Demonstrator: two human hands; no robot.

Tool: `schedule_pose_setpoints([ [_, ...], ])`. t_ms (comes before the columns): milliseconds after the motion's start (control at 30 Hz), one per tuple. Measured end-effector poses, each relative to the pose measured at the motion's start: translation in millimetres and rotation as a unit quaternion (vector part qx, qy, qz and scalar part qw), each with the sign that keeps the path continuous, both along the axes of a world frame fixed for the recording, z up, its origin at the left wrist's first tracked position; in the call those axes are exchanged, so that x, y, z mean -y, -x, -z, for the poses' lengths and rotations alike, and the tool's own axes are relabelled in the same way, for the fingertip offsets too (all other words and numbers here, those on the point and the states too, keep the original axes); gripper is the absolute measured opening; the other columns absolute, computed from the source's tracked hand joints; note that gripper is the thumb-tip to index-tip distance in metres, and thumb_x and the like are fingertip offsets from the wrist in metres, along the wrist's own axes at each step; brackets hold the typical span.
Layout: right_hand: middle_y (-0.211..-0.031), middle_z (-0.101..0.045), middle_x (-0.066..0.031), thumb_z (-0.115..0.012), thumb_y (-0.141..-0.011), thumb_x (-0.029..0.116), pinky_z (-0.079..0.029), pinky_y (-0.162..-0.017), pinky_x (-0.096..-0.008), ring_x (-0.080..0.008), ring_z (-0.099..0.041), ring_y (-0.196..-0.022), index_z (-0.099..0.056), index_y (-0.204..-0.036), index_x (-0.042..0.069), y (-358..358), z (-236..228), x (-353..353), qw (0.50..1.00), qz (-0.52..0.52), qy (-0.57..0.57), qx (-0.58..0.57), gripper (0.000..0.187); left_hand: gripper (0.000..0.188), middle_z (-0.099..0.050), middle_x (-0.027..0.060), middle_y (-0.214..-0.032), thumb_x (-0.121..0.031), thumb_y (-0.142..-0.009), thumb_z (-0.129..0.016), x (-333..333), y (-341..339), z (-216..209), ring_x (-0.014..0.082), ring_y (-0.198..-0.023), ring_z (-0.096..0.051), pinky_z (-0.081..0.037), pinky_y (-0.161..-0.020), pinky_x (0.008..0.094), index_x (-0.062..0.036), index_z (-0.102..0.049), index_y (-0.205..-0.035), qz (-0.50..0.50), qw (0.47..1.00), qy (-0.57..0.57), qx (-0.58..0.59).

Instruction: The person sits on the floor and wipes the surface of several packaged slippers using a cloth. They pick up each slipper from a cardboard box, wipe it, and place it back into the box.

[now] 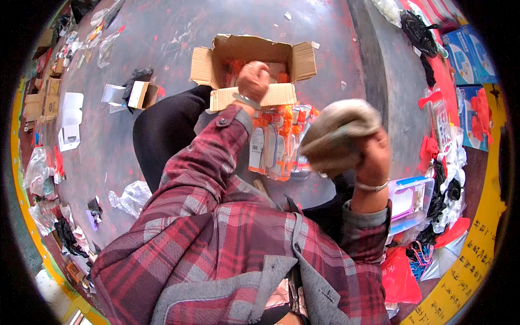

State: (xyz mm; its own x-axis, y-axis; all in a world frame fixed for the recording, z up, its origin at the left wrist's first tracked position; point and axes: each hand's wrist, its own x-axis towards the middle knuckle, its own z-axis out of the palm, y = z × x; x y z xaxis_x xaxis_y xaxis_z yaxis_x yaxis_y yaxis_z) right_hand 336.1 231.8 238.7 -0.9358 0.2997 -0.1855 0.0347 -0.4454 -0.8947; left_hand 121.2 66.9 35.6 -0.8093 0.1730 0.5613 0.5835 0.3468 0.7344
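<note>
The open brown corrugated cardboard box point(254, 57) sat on the grey, paint-flecked floor point(162, 32) just beyond the person's black-clad knee point(162, 135), its four flaps folded outward. The left hand point(252, 81) reached down into it from the near side, over the front flap, fingers curled into a loose fist with the knuckles up; whether it gripped anything inside could not be told. Orange-red contents showed in the box around that hand. A silver bangle point(246, 101) circled the left wrist, at the cuff of a red and grey plaid shirt sleeve point(206, 157).

The right hand point(374, 157) was raised closer to the camera, closed around a bunched grey-brown wad of crumpled wrapping point(337, 132) that bulged up and to the left of the fist. A second silver bangle point(371, 186) sat on the right wrist.

Between the two hands, just in front of the box and touching its near flap, lay a stack of flat orange and white blister packs in clear plastic point(279, 142).

Farther out, to the person's right, a clear plastic tub with a blue rim point(411, 197) rested among red and black plastic bags, with blue printed cartons point(468, 54) near the rim of the view. To the left, a small open white and brown carton point(140, 94), a flat white box point(70, 122) and a crumpled clear plastic bag point(130, 197) lay scattered on the floor, well apart from the box.
</note>
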Motion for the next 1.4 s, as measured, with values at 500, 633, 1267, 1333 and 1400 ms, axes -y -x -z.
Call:
schedule_pose_setpoints([
  [500,-0.110,-0.059,-0.0102,-0.053,-0.085,0.012,-0.043,-0.092,-0.0404,-0.0255,-0.057,-0.102,-0.054,-0.114,0.004,-20,14,-26,0.966,0.190,0.177,-0.014,0.030,0.033,-0.058,0.0170,-0.114,-0.022,-0.078,-0.057,65,-126,194,0.0295,-0.105,-0.057,-0.047,-0.086,0.0385,-0.0045,-0.062,-0.106,0.419,0.477,0.715,0.293],
  [633,-0.109,-0.059,-0.0101,-0.053,-0.085,0.012,-0.044,-0.091,-0.0398,-0.0252,-0.057,-0.101,-0.054,-0.114,0.004,-12,7,-21,0.958,0.208,0.199,0.008,0.031,0.036,-0.059,0.0174,-0.113,-0.024,-0.077,-0.059,55,-136,214,0.0290,-0.104,-0.058,-0.047,-0.085,0.0384,-0.0035,-0.062,-0.106,0.236,0.613,0.499,0.565],
  [1267,-0.109,-0.059,-0.0099,-0.050,-0.087,0.013,-0.043,-0.091,-0.0411,-0.0259,-0.056,-0.101,-0.054,-0.114,0.005,5,13,-18,0.959,0.161,0.233,0.006,0.028,0.036,-0.060,0.0174,-0.111,-0.028,-0.074,-0.064,3,-141,186,0.0268,-0.101,-0.059,-0.047,-0.084,0.0378,-0.0072,-0.064,-0.103,0.059,0.662,0.322,0.675],
  [1333,-0.111,-0.059,-0.0119,-0.051,-0.089,0.016,-0.042,-0.094,-0.0437,-0.0271,-0.056,-0.103,-0.055,-0.113,0.004,0,19,-24,0.959,0.154,0.236,-0.016,0.028,0.032,-0.066,0.0143,-0.095,-0.014,-0.070,-0.072,-2,-144,180,0.0249,-0.084,-0.065,-0.051,-0.071,0.0354,0.0025,-0.064,-0.096,0.021,0.694,0.286,0.661],
  [1400,-0.110,-0.060,-0.0116,-0.050,-0.089,0.016,-0.042,-0.094,-0.0435,-0.0269,-0.056,-0.103,-0.055,-0.113,0.004,-3,19,-27,0.960,0.155,0.233,-0.017,0.027,0.029,-0.066,0.0151,-0.095,-0.011,-0.071,-0.071,2,-144,164,0.0238,-0.084,-0.065,-0.051,-0.071,0.0351,0.0023,-0.064,-0.096,-0.007,0.682,0.204,0.702],
])
